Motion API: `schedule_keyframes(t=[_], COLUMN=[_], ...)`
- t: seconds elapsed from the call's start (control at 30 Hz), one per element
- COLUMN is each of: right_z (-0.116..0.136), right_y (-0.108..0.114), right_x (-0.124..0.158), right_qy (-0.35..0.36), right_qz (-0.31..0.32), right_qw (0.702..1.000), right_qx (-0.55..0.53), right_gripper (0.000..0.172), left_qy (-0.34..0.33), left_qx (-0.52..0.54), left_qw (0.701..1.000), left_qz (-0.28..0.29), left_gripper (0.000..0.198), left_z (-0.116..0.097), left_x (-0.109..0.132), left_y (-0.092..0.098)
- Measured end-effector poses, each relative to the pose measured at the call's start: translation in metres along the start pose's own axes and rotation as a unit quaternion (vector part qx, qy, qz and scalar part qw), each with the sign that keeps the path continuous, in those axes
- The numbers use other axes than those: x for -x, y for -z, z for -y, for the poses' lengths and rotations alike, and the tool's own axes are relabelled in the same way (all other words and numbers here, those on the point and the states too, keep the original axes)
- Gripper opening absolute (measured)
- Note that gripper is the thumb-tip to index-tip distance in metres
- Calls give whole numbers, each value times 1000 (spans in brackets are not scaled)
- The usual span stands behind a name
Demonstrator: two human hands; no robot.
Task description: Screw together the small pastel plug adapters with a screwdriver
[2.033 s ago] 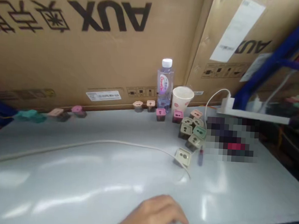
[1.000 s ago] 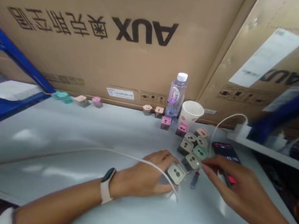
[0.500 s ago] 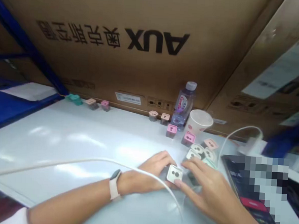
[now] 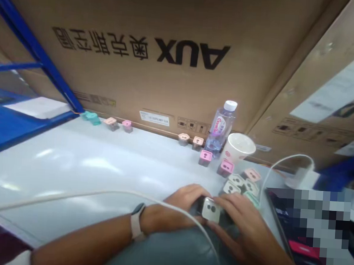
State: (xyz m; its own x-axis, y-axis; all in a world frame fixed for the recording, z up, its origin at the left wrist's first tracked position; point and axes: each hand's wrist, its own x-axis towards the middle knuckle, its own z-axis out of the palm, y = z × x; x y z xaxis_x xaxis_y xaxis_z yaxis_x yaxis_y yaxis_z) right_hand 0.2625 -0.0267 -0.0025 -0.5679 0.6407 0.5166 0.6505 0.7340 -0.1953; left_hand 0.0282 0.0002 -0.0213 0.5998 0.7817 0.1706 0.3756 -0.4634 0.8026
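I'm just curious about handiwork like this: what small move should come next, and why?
Perhaps the left hand should ease the pale-topped block clear of the white cable: in this view, the cable crosses that hand and passes just below the block, so it might snag.

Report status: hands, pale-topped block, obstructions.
Left hand gripping pale-topped block. Right hand at its right side, grip unclear. White cable crossing in front of left hand.
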Motion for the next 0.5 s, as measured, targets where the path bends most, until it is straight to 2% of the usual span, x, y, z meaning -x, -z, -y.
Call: schedule_keyframes(t=[0.17,0.3,0.43,0.5], right_z=[-1,0,-1,-3], right_y=[1,-2,-6,-7], right_x=[0,0,3,4], right_qy=[19,-3,-8,-7], right_qz=[-5,7,12,12], right_qw=[1000,1000,1000,1000], right_qx=[-2,2,2,5], right_gripper=[33,31,31,33], left_qy=[-7,-1,-22,-36], left_qx=[-8,-31,-43,-39], left_qw=[1000,1000,999,998], left_qz=[-16,4,4,25], left_gripper=[38,39,34,44], left_z=[-3,-1,2,2], left_x=[1,0,-1,-2], left_y=[1,-2,-2,6])
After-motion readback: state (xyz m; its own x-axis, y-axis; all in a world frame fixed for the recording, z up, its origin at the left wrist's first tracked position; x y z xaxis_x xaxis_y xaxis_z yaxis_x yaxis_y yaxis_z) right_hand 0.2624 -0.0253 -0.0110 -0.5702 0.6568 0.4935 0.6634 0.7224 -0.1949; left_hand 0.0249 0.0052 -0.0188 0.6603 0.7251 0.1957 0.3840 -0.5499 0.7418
